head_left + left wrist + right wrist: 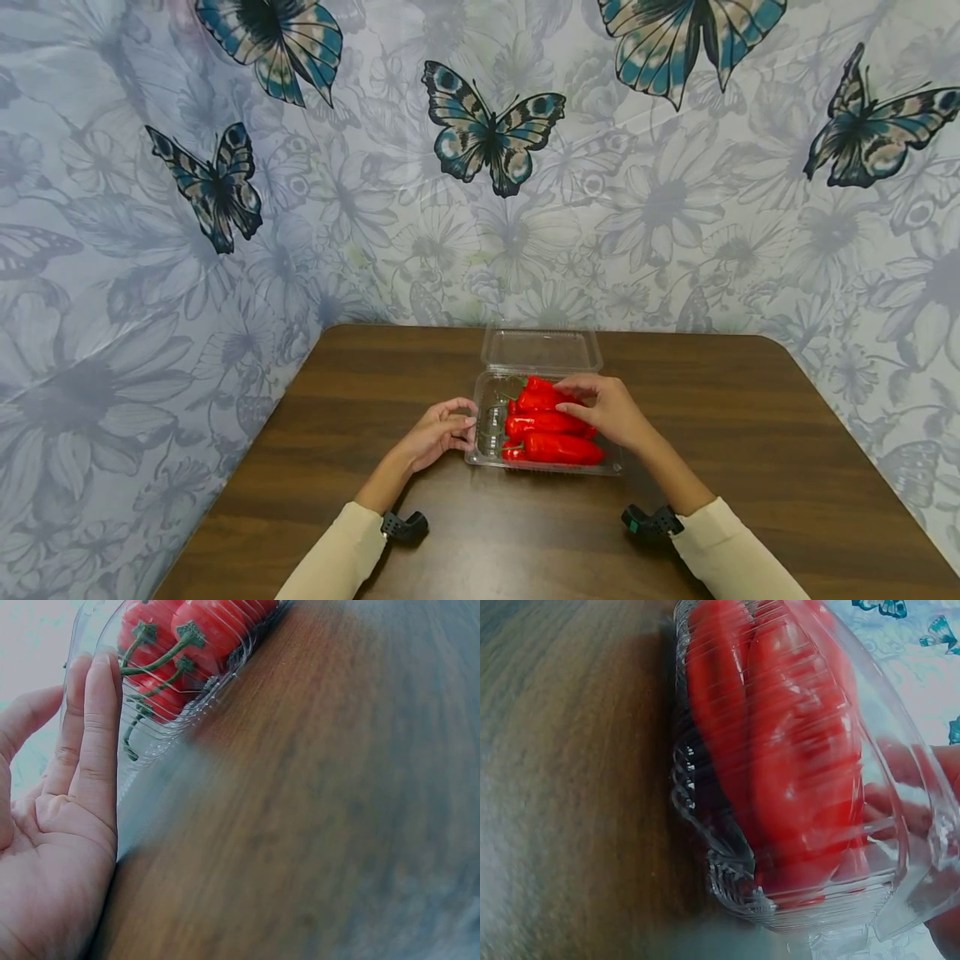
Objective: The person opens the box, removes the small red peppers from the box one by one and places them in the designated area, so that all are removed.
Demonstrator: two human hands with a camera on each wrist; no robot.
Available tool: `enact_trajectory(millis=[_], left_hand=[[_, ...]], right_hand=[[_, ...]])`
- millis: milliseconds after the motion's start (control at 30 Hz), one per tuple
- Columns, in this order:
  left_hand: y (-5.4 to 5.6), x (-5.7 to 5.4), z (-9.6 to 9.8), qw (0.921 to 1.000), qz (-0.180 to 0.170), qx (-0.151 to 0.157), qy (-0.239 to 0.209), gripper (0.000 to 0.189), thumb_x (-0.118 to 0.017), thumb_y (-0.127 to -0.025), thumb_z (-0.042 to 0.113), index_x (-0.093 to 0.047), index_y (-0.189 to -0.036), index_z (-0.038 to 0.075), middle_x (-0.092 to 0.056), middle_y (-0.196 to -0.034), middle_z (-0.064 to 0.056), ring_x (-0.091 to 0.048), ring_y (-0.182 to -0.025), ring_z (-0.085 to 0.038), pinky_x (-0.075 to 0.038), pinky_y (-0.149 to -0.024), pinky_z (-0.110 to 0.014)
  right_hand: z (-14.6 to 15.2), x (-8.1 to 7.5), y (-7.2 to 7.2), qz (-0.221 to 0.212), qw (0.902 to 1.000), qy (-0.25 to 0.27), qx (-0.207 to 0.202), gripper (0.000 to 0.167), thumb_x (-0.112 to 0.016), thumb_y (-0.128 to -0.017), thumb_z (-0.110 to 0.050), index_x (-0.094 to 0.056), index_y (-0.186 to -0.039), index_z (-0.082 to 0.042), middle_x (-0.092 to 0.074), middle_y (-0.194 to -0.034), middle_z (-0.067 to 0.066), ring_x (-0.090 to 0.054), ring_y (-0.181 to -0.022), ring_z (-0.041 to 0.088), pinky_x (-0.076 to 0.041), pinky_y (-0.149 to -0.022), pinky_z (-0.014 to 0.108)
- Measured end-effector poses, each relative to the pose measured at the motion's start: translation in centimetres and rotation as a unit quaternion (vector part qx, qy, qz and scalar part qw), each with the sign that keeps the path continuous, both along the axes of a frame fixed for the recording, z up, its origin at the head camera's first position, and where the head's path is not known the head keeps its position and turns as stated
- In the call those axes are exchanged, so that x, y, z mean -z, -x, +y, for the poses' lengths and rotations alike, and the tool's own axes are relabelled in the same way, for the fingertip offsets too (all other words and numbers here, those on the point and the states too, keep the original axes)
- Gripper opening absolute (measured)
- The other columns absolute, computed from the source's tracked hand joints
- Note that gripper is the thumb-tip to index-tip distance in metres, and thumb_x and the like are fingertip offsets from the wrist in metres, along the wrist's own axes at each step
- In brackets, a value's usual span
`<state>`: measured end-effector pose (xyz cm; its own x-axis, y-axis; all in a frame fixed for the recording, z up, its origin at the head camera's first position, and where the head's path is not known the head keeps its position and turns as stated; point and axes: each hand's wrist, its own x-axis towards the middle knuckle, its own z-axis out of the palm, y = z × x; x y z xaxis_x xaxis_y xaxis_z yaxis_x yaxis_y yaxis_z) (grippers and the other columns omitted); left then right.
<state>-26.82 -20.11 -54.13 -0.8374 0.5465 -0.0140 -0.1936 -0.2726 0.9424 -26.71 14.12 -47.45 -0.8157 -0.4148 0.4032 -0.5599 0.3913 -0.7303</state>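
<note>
Red peppers [551,423] look glossy; their stems [159,663] are green.

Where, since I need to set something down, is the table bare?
Bare tabletop lies left of the left hand, right of the right hand, and between the black wrist devices. The clear container is crowded with red peppers.

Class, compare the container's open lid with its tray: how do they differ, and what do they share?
The tray holds red peppers; the lid holds none. In the head view, the tray is nearer, while the lid reaches back beyond it. Both are clear plastic.
</note>
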Motion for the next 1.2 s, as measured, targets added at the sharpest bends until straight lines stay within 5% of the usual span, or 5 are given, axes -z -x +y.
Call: enact_trajectory(millis=[1200], left_hand=[[-0.2,0.1,0.1,1.0000,0.007,0.001,-0.002,0.020,-0.050,-0.101,-0.006,-0.055,-0.116,0.007,-0.068,-0.076,-0.003,-0.069,-0.069,-0.011,-0.062,-0.069,-0.030]], right_hand=[[-0.9,-0.6,1.2,-0.015,0.9957,-0.081,-0.042,0.034,-0.083,-0.081,0.001,-0.075,-0.113,-0.004,-0.075,-0.107,0.007,-0.070,-0.089,0.020,-0.060,-0.084,0.042]])
